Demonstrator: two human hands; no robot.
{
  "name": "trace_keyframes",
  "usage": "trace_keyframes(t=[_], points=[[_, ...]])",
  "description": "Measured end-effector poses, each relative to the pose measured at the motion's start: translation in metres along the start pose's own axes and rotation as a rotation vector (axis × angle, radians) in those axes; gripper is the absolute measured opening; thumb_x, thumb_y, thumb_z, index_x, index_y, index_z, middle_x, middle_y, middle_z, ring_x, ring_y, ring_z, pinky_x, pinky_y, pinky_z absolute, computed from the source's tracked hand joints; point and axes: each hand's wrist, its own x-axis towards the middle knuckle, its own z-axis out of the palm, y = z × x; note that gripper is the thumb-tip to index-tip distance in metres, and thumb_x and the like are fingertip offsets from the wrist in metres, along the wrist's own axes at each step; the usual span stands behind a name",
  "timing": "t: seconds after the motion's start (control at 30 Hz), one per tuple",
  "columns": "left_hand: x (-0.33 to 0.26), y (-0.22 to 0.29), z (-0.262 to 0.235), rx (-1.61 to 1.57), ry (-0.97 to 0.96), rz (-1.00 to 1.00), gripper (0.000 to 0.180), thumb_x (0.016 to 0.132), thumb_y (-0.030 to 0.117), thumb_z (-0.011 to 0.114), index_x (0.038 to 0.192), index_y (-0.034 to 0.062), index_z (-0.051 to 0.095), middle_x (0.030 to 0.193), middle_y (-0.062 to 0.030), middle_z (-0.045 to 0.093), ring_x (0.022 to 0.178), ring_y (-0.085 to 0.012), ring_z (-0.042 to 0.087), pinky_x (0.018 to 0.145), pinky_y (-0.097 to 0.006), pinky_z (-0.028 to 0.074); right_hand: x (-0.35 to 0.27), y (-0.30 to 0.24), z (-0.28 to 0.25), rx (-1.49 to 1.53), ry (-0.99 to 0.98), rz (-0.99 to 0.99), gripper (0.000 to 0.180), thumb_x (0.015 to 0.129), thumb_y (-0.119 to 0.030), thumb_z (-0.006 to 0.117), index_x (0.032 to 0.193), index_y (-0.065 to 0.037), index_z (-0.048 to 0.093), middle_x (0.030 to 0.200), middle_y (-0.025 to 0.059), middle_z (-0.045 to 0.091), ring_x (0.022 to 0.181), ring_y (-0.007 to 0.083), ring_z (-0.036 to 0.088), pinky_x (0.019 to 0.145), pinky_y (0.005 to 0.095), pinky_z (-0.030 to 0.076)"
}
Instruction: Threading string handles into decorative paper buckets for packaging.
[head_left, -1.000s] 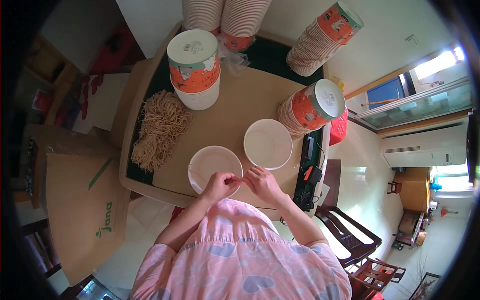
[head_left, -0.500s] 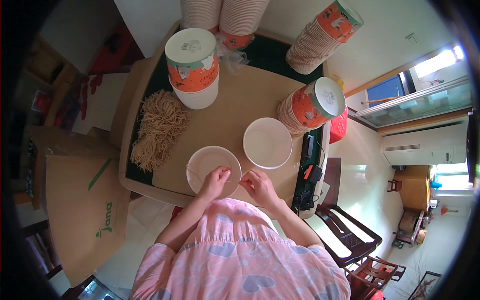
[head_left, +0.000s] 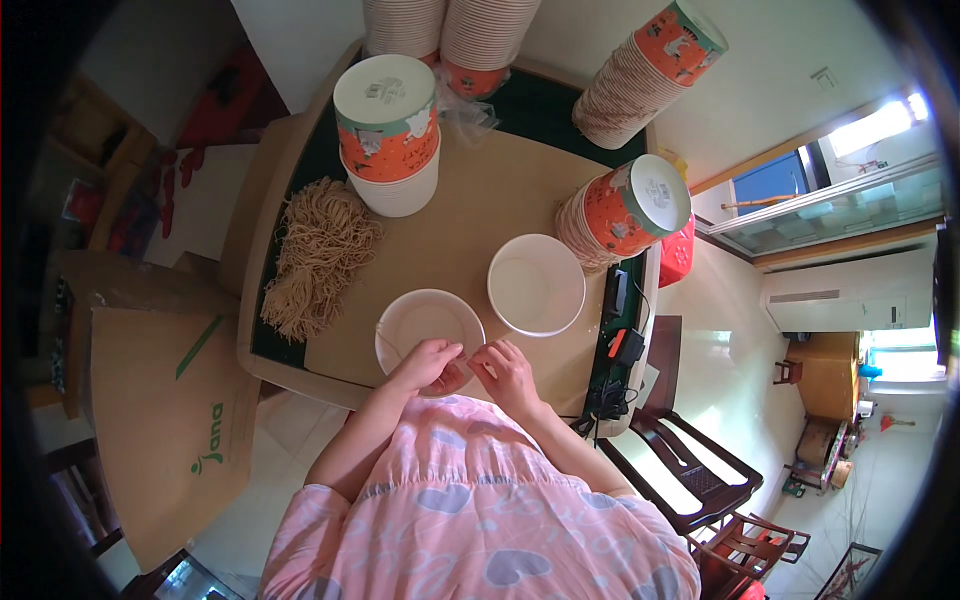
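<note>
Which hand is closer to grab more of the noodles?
Probably the left hand. It sits at the near white bowl, on the same side as the noodle pile. The right hand is farther off, nearer the other bowl.

A tan-topped bench [head_left: 480,215] with a dark green border carries a heap of dry noodles [head_left: 318,255] at its left side, two empty white paper bowls [head_left: 428,328] [head_left: 536,284] near the front edge, and stacks of orange-printed bowls [head_left: 388,130] [head_left: 622,212] further back.
</note>
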Motion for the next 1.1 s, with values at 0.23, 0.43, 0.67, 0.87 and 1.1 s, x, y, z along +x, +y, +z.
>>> trace_keyframes(t=[0.23, 0.43, 0.67, 0.87, 1.1], points=[[0.023, -0.013, -0.004, -0.197, -0.157, -0.138, 0.028, 0.091, 0.031, 0.054, 0.080, 0.0071, 0.062, 0.056, 0.0065, 0.044, 0.043, -0.0032, 0.036, 0.038, -0.020, 0.024, 0.002, -0.005, -0.001, -0.001, 0.019, -0.066, 0.015, 0.070, -0.005, 0.072, 0.078, -0.006, 0.060, 0.084, 0.0063, 0.060, 0.077, 0.0263, 0.057, 0.067, 0.0364, 0.046], [0.017, -0.006, -0.011, -0.407, -0.322, -0.240, 0.014, 0.090, 0.020, 0.057, 0.085, 0.0076, 0.062, 0.055, 0.0078, 0.041, 0.042, -0.0021, 0.030, 0.037, -0.020, 0.019, -0.006, 0.002, 0.005, 0.099, 0.057, -0.024, 0.016, 0.068, -0.005, 0.073, 0.080, -0.006, 0.061, 0.085, 0.0062, 0.060, 0.080, 0.0259, 0.057, 0.068, 0.0363, 0.046], [0.011, -0.009, 0.005, -0.384, -0.130, -0.041, 0.007, 0.084, 0.012, 0.065, 0.086, 0.0050, 0.064, 0.053, 0.0076, 0.042, 0.041, -0.0020, 0.032, 0.037, -0.020, 0.022, -0.018, 0.010, 0.013, 0.374, 0.092, 0.466, 0.010, 0.079, -0.010, 0.069, 0.083, -0.004, 0.063, 0.081, 0.0043, 0.059, 0.070, 0.0142, 0.055, 0.062, 0.0266, 0.045], [-0.016, 0.001, 0.023, 0.755, 0.261, 0.850, 0.005, 0.074, 0.010, 0.066, 0.078, 0.0109, 0.063, 0.069, -0.0058, 0.057, 0.060, -0.0237, 0.058, 0.052, -0.034, 0.047, -0.023, 0.019, 0.014, 0.681, 0.067, 0.778, 0.015, 0.085, -0.015, 0.066, 0.086, 0.000, 0.063, 0.077, 0.0002, 0.062, 0.069, 0.0056, 0.053, 0.061, 0.0203, 0.043], [-0.021, 0.002, 0.029, 0.843, 0.292, 0.906, 0.003, 0.075, 0.009, 0.064, 0.076, 0.0090, 0.062, 0.070, -0.0053, 0.057, 0.061, -0.0245, 0.060, 0.054, -0.035, 0.048, -0.026, 0.018, 0.019, 0.809, 0.111, 0.800, 0.015, 0.087, -0.014, 0.064, 0.092, 0.000, 0.064, 0.080, 0.0009, 0.063, 0.074, 0.0063, 0.055, 0.066, 0.0191, 0.044]])
